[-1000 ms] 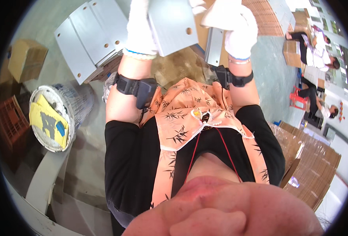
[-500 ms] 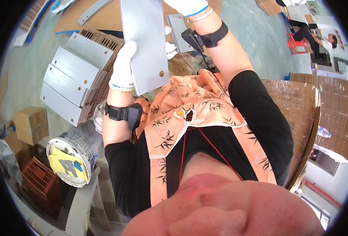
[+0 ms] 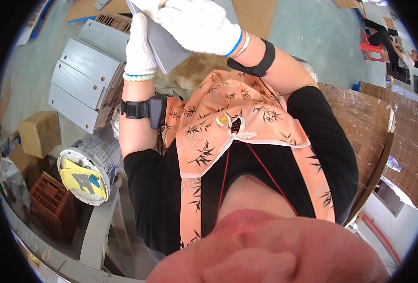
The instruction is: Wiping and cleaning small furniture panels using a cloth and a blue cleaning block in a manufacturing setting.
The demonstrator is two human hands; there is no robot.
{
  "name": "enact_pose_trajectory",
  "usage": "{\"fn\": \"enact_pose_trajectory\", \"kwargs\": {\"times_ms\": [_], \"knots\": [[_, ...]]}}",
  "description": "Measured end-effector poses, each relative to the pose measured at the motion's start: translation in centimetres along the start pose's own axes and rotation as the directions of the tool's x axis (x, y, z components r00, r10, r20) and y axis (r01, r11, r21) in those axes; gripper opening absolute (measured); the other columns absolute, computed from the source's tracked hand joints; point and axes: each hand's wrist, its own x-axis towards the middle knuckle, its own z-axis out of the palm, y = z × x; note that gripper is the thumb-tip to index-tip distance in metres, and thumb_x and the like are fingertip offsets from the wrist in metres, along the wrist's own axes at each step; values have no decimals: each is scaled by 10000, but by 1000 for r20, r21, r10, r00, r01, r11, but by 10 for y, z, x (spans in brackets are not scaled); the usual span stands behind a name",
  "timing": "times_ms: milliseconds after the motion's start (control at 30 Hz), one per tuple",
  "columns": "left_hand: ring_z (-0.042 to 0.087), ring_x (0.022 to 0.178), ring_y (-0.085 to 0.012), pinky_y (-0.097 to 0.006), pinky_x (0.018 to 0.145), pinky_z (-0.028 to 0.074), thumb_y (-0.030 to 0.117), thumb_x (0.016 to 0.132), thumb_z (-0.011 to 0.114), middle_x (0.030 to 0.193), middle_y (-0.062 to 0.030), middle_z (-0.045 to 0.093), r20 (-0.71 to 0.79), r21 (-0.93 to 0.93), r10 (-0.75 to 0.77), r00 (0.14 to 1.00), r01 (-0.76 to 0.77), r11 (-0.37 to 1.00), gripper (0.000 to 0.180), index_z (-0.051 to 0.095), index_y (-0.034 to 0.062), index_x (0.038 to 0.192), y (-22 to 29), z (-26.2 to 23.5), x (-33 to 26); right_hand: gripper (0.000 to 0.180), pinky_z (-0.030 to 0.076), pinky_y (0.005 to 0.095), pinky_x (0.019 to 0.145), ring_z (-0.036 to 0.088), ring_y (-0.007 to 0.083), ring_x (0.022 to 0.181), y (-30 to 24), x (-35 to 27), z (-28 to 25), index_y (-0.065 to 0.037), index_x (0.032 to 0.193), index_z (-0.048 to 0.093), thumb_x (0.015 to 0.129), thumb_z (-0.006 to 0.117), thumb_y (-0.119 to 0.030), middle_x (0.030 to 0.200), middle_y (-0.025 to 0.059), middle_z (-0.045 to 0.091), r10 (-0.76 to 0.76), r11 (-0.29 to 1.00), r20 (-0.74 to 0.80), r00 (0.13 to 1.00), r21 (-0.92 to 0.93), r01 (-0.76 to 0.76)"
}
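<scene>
A flat grey panel (image 3: 170, 51) is tilted in front of my lap, its upper part cut off by the picture's edge. My left hand (image 3: 140, 49), in a white knit glove, grips its left edge; the fingertips are partly hidden. Across the panel's face lies my right hand (image 3: 198, 26), also gloved, its fingers curled toward that same left edge. White material shows at those fingers, and I cannot tell whether it is glove or a cloth. Left of my left hand, several grey panels with small holes (image 3: 84, 70) lie overlapping on a brown slatted crate (image 3: 114, 21).
A white bucket (image 3: 112, 162) with a yellow piece on its top stands by my left elbow. Beyond it are a cardboard box (image 3: 39, 134) and a red-brown plastic crate (image 3: 51, 200). Brown sheet material (image 3: 355, 111) rises on the right. Another person sits on a red stool (image 3: 372, 48) far right.
My right hand has come down and left from the top edge onto the panel. The panel has turned and moved upward in view, and my left hand has shifted slightly up and left.
</scene>
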Motion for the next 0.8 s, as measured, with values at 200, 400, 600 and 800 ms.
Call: {"fn": "enact_pose_trajectory", "kwargs": {"times_ms": [200, 400, 600, 800], "knots": [[584, 1181, -303, -432, 976, 521, 448, 963, 540, 1341, -173, 550, -263, 140, 223, 939, -192, 971, 622, 423, 30, 1410, 12, -8, 1, 302, 526, 324, 638, 637, 188, 768, -35, -20, 5, -84, 1086, 662, 799, 622, -166, 994, 58, 632, -129, 992, 94, 987, 2, 129], [558, 1155, -388, -515, 1042, 444, 517, 912, 581, 1342, -246, 519, 89, -456, 266, 960, -198, 868, 782, 372, -19, 1442, 46, 17, 7, 255, 545, 327, 741, 654, 225, 935, -46, -85, 12, -99, 1106, 664, 891, 589, -214, 1126, 98, 643, -15, 936, 312, 950, 339, -96], [566, 1140, -388, -511, 1014, 462, 536, 899, 600, 1332, -248, 526, 126, -429, 317, 940, -237, 872, 803, 372, -3, 1449, 52, 21, 0, 205, 541, 299, 760, 669, 251, 841, 6, -115, 0, -33, 1092, 680, 902, 647, -101, 955, 125, 683, 435, 472, 491, 754, 589, -656], [546, 1172, -375, -491, 1027, 449, 623, 910, 524, 1353, -214, 521, 223, -426, 295, 929, -179, 887, 820, 370, 41, 1467, 37, 9, 6, 254, 539, 363, 701, 655, 311, 791, 22, -20, -40, 19, 1006, 664, 755, 678, -18, 943, 192, 667, 335, 815, -167, 927, 545, -196]]}}
